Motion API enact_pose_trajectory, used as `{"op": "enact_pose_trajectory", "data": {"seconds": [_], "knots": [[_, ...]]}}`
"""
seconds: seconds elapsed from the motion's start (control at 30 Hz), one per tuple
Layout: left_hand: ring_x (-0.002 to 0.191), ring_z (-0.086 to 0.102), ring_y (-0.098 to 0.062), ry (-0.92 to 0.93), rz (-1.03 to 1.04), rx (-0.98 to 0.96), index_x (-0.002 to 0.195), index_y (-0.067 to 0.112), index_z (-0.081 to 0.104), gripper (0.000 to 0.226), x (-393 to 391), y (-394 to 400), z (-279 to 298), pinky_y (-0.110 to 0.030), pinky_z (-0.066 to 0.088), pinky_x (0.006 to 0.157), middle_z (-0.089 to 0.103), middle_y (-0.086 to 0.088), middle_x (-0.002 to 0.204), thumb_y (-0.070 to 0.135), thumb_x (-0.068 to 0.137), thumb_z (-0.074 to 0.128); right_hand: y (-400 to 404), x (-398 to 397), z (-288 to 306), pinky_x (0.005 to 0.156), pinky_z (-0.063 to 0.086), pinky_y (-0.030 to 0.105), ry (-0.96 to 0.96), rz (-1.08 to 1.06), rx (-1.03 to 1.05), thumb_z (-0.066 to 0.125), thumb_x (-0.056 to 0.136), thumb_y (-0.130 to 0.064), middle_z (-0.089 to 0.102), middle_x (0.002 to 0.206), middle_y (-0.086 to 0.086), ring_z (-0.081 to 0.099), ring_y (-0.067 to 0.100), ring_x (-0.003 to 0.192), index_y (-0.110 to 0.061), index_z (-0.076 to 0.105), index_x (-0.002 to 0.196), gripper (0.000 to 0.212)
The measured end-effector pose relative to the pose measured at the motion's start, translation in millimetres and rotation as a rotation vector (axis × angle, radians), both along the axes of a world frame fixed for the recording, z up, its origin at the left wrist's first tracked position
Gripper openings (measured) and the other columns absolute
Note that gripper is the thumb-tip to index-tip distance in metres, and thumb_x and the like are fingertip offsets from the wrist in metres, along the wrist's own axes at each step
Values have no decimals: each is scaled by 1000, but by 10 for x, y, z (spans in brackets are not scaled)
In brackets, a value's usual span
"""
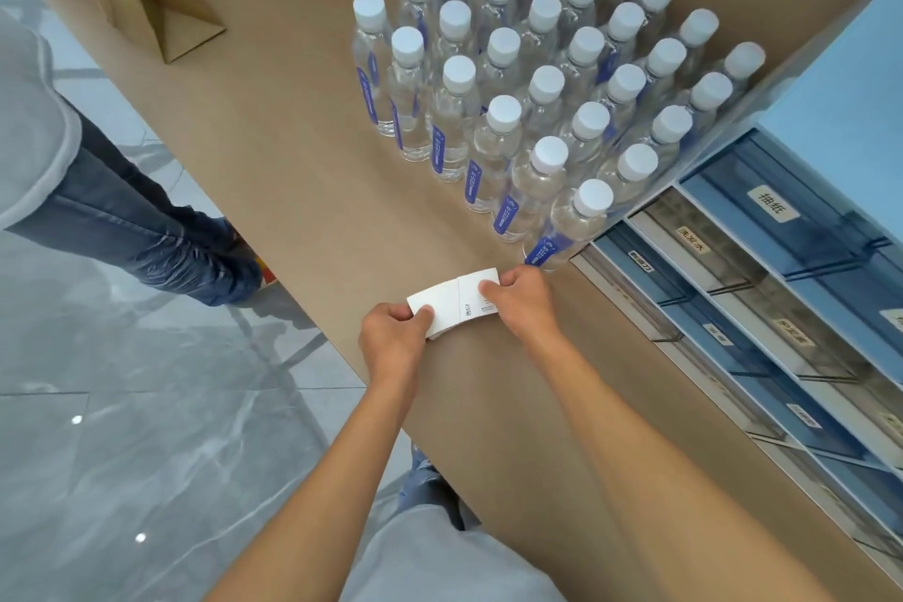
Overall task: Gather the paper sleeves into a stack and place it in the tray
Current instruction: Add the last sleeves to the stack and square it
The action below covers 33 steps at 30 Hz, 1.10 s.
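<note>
A long tan worktop (303,171) runs from the near right to the far left. Along its right edge stands a pale blue drawer cabinet (782,288) with clear blue drawers; one label reads 抽纸, another 洗发水, the rest too small to read. Toward the far right of the worktop stand about thirty-five clear plastic water bottles (537,88) with white caps and blue labels, writing illegible. A brown paper bag (161,10) sits at the far left. Another person in blue jeans (137,215) stands past the left edge. Near the left edge, the left hand (391,337) and right hand (523,303) each pinch one end of a small stack of white paper sleeves (449,303), its long axis running from hand to hand, fine print unreadable.
</note>
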<state>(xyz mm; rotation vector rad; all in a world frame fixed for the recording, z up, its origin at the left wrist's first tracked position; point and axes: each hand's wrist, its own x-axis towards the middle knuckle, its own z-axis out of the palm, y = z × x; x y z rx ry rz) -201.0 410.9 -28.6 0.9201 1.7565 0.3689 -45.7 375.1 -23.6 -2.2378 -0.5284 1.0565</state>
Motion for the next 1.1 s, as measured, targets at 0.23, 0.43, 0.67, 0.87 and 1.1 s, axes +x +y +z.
{"op": "enact_pose_trajectory", "data": {"seconds": [0.23, 0.43, 0.67, 0.87, 1.1], "knots": [[80, 71, -28, -17, -3, -48, 77, 15, 64, 17, -3, 66, 12, -33, 57, 67, 75, -8, 90, 25, 76, 77, -29, 34, -44, 53, 35, 27, -29, -23, -31, 73, 74, -19, 47, 58, -2, 43, 16, 54, -6, 52, 59, 30], [83, 70, -24, -114, -45, -96, 94, 11, 71, 23, -60, 70, 1, -40, 60, 86, 76, -9, 96, 23, 77, 79, -174, 54, -9, 82, 53, 34, 218, -159, 57, 78, 77, -11, 68, 95, 6, 67, 21, 86, -11, 60, 96, 27], [63, 71, -6, -281, -297, -176, 90, 12, 77, 20, -10, -169, 124, -15, 54, 54, 81, 0, 81, 27, 77, 82, -771, 214, 145, 78, 58, 28, 522, -253, 205, 67, 88, -1, 76, 94, 9, 73, 18, 81, 1, 69, 111, 23], [70, 73, -7, -315, -529, -241, 95, 8, 74, 26, 389, -610, 170, -20, 55, 65, 78, -1, 87, 25, 77, 83, -1670, 401, 223, 79, 58, 30, 535, -479, 284, 69, 87, -1, 75, 99, 16, 73, 23, 85, -4, 69, 100, 13], [79, 73, -12, -294, -892, -231, 105, 8, 71, 29, 953, -1407, 208, -21, 57, 66, 77, -11, 105, 17, 79, 81, -2921, 485, 240, 65, 59, 24, 494, -711, 358, 69, 84, 5, 78, 87, 6, 76, 17, 77, -10, 72, 92, 17]]}}
